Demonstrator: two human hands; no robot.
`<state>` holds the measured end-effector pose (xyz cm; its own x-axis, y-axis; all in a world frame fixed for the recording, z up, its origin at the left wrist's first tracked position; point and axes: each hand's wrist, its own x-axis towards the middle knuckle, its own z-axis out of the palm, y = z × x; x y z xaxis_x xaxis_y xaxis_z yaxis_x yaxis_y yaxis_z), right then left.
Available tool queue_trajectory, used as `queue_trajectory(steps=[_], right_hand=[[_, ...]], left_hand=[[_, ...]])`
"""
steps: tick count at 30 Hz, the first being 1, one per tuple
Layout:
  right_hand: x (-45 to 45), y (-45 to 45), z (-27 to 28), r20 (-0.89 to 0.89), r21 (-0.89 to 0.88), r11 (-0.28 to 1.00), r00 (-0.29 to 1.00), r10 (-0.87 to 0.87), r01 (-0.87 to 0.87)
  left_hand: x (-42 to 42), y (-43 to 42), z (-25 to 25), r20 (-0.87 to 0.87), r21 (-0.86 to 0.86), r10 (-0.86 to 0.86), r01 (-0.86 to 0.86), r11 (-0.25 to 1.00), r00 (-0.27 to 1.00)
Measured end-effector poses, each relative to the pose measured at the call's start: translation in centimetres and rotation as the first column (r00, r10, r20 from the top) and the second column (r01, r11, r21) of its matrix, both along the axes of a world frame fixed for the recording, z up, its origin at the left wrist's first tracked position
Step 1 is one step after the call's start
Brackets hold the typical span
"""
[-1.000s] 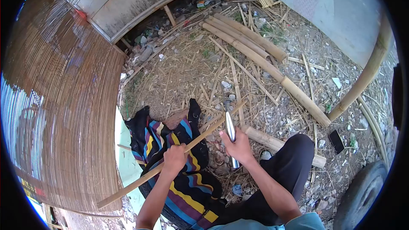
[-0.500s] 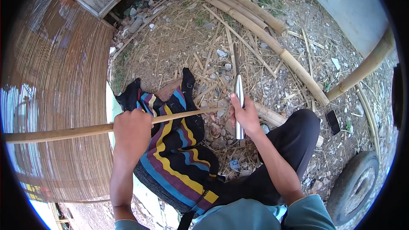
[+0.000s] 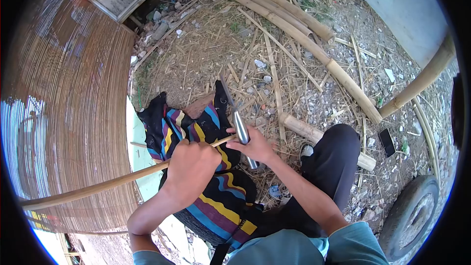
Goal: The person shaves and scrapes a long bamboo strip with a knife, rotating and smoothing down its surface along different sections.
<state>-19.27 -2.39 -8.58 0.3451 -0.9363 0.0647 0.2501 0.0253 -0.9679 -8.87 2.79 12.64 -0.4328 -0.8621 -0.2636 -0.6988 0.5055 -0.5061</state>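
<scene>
Left hand: I see the left hand (image 3: 194,167) closed in a fist, fingers clamped around the bamboo strip.
Bamboo strip (image 3: 113,184): it runs through the left fingers, its long part slanting out to their left and its short end reaching the right thumb; I cannot tell whether that end touches the thumb or the handle.
Right hand: on my feed the right hand (image 3: 256,146) has its thumb and fingers closed on the knife's metal handle.
Knife: the metal handle (image 3: 241,126) stands tilted in the right fingers, its butt showing just below them, the narrow blade (image 3: 226,91) pointing away beyond them.
Striped cloth (image 3: 221,213): below and behind the left fingers, draped in folds.
Short bamboo piece (image 3: 297,125): on the ground to the right of the right fingers.
Long bamboo poles (image 3: 351,88): well apart, beyond the right fingers.
Slatted blind (image 3: 83,122): left of the left fingers, partly behind the strip.
</scene>
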Motion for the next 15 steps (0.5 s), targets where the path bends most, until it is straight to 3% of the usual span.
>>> queue_trajectory(steps=[1, 3, 4, 5, 6, 8, 10, 11, 12, 13, 14, 15], right_hand=[[0.1, -0.1, 0.5, -0.247, -0.019, 0.997, 0.967, 0.061, -0.068], [1.4, 0.1, 0.0, -0.254, -0.046, 0.999, 0.967, 0.004, -0.016], [1.9, 0.2, -0.3, -0.265, -0.073, 0.997, 0.963, -0.049, 0.031], [2.3, 0.3, -0.6, -0.208, -0.103, 0.993, 0.975, -0.081, 0.061], [2.5, 0.4, -0.6, -0.201, -0.103, 0.993, 0.976, -0.081, 0.062], [2.8, 0.3, -0.4, -0.146, -0.03, 0.995, 0.984, -0.097, 0.094], [2.7, 0.0, 0.0, -0.163, -0.032, 0.995, 0.981, -0.102, 0.098], [2.7, -0.1, 0.0, -0.153, -0.052, 0.992, 0.98, -0.124, 0.118], [2.7, 0.0, -0.1, -0.143, -0.066, 0.988, 0.979, -0.146, 0.138], [2.6, -0.1, 0.1, -0.186, -0.093, 0.987, 0.971, -0.149, 0.133], [2.6, -0.1, 0.1, -0.178, -0.094, 0.987, 0.974, -0.142, 0.127], [2.6, -0.1, 0.2, -0.206, -0.121, 0.985, 0.968, -0.144, 0.121]], left_hand=[[0.1, 0.1, -0.2, 0.004, -0.039, -0.062, 0.063, 0.997, 0.998], [0.6, -0.2, -0.7, 0.018, -0.075, -0.127, 0.128, 0.989, 0.992], [1.0, -0.6, -1.0, -0.203, -0.191, -0.359, 0.322, 0.927, 0.911], [1.3, -0.8, -1.1, -0.377, -0.344, -0.572, 0.463, 0.817, 0.729], [1.4, 0.0, -0.7, -0.372, -0.342, -0.572, 0.465, 0.817, 0.731], [2.0, 3.4, 0.2, -0.812, -0.196, -0.284, 0.22, 0.956, 0.51], [5.9, 5.6, 1.1, -0.825, -0.165, -0.084, -0.097, 0.981, 0.56], [8.6, 6.4, 0.4, -0.913, -0.244, -0.111, -0.31, 0.919, 0.392], [10.8, 6.6, -0.8, -0.96, -0.267, -0.176, -0.516, 0.814, 0.218], [11.3, 4.9, -0.9, -0.819, -0.411, -0.571, -0.634, 0.655, -0.06], [11.2, 2.4, -0.3, -0.448, -0.438, -0.857, -0.774, 0.458, -0.254], [8.6, 0.6, 1.7, -0.447, -0.444, -0.86, -0.774, 0.451, -0.245]])
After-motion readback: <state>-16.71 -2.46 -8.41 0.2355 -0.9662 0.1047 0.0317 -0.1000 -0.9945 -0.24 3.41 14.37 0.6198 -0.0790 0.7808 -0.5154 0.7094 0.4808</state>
